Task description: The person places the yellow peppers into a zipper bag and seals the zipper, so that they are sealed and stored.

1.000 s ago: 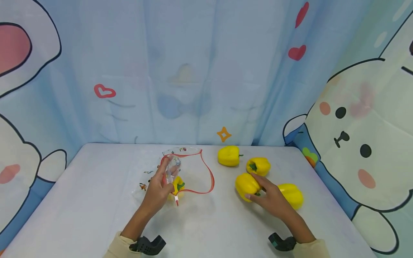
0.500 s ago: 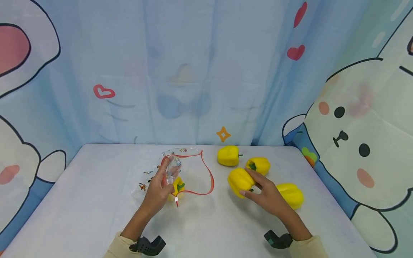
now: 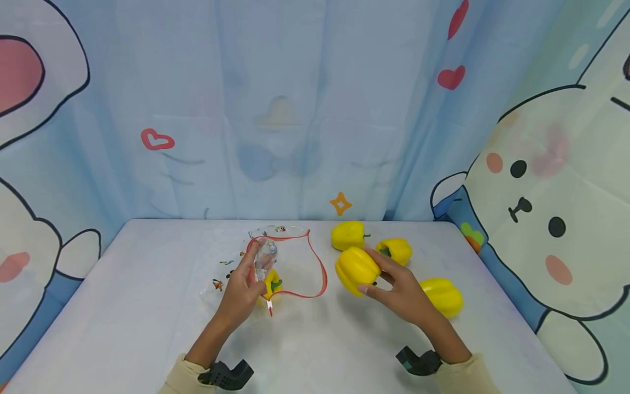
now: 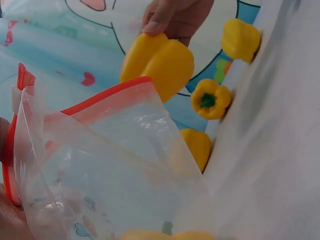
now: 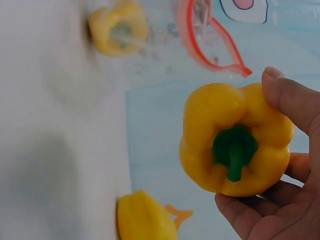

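Observation:
My right hand [image 3: 401,287] grips a yellow bell pepper [image 3: 357,271] by its stem end, thumb on one side and fingers on the other. In the right wrist view the pepper's green stem [image 5: 235,152] faces the camera. My left hand [image 3: 241,287] holds the edge of a clear zip bag [image 4: 115,165] with a red zip strip [image 3: 322,268]. The bag's mouth gapes toward the right, and a white slider [image 3: 269,304] hangs at its near corner. Inside the bag lies another yellow pepper [image 3: 272,283]. The gripped pepper is held up just right of the bag's mouth.
On the white table [image 3: 123,328], one yellow pepper [image 3: 348,236] lies toward the back, a second [image 3: 396,251] just right of it. A third pepper [image 3: 443,297] rests beyond the right forearm. A blue cartoon curtain [image 3: 275,109] stands behind the table.
My right hand has lifted the pepper and carried it left, closer to the bag's mouth. The left hand and the bag have stayed in place.

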The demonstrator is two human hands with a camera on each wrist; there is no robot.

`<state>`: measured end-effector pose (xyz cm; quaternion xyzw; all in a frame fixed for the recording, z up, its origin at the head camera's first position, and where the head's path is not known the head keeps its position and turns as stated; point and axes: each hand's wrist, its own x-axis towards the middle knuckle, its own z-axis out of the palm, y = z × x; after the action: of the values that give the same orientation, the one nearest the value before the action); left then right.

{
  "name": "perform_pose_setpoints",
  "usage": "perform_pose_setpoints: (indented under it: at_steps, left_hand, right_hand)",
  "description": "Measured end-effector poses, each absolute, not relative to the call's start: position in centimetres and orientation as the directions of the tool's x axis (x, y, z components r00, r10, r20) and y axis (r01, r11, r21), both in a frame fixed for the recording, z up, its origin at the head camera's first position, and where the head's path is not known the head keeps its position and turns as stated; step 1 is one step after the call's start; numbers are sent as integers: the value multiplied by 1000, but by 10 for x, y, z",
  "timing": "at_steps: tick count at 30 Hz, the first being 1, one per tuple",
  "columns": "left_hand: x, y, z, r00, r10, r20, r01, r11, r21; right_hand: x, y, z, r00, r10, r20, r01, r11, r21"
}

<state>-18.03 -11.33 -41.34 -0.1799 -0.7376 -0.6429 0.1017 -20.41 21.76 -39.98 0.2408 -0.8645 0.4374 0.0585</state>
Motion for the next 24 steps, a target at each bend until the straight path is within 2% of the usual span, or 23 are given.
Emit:
perform_pose_setpoints:
  at_steps: [7,13,24]
  left_hand:
    - [-180,-113,-414,-916,126,381,398,161,903]
    - [-180,-112,-413,-919,143,368,386,123,914]
    - [-179,-111,-415,-918,139,372,391,161,906]
  right_hand:
    - [-196,204,-383,-812,-425,401,-556,352,-753]
    - [-190,189,-371,-756,-473,453,-608,250,-754]
    - [-190,169,-366,-719,-520,462,-624,190,-758]
